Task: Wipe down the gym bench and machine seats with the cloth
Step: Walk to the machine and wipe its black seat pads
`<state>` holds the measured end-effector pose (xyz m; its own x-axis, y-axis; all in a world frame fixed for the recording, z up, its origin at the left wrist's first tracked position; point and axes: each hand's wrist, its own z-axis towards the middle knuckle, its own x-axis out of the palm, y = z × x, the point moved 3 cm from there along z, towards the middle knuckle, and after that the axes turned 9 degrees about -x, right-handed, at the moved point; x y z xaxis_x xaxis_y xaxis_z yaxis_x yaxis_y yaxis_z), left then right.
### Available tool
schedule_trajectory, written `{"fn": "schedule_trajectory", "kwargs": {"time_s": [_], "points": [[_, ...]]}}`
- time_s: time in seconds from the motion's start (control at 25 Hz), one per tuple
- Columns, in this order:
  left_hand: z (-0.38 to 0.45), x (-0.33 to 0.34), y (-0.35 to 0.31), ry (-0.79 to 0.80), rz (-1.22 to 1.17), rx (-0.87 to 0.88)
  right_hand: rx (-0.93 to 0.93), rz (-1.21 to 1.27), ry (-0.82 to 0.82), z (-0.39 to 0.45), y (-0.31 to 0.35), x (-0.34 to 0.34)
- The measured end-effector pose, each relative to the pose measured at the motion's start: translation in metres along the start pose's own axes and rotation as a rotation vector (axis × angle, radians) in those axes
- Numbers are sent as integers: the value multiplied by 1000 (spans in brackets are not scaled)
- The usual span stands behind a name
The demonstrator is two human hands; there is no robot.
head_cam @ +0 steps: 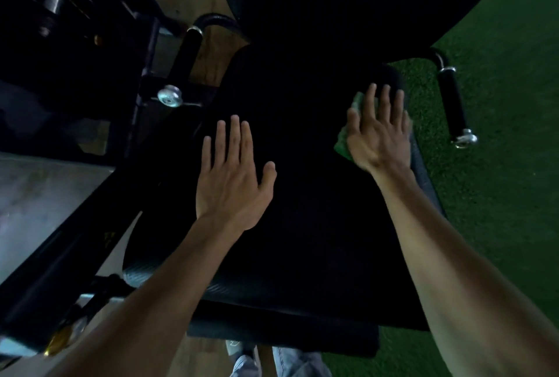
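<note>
Head view: the black machine seat point(302, 210) runs lengthwise away from the person, its far right corner under the right hand point(379, 138). That hand's fingers point(385, 101) lie flat and spread, pressing the green cloth point(343, 142), though dim light blurs the cloth's edges. The left hand point(233, 177) rests open-fingered mid-seat, well apart, bracing.

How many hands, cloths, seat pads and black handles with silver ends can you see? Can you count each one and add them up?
Hands: 2, left hand and right hand
Green cloth: 1
Black seat pad: 1
Black side handles: 2, left handle and right handle
Total: 6
</note>
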<state>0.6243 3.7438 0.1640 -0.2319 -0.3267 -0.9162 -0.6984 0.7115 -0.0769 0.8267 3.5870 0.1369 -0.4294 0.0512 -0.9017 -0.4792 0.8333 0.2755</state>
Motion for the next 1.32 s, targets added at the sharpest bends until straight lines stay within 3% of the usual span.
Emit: {"fn": "schedule_trajectory", "kwargs": {"time_s": [0.12,0.28,0.36,0.44,0.52,0.72,1.08,1.32], "points": [[-1,3,1,-32,-9,3,-229,-14,54,22,49,9],[1,1,3,-31,-7,9,-492,-67,128,-45,58,13],[0,1,2,-22,-11,7,-387,-97,110,-55,20,6],[-2,0,0,-24,-24,4,-170,-93,61,-29,-12,-3],[-1,0,0,-29,-35,-5,-84,-25,60,16,-7,-6],[1,2,1,-15,-26,-7,-145,-18,69,88,63,11],[-1,-3,15,28,-95,-70,-252,-131,46,67,124,36],[-23,-5,50,31,-96,-291,-622,-140,137,64,166,47]]}}
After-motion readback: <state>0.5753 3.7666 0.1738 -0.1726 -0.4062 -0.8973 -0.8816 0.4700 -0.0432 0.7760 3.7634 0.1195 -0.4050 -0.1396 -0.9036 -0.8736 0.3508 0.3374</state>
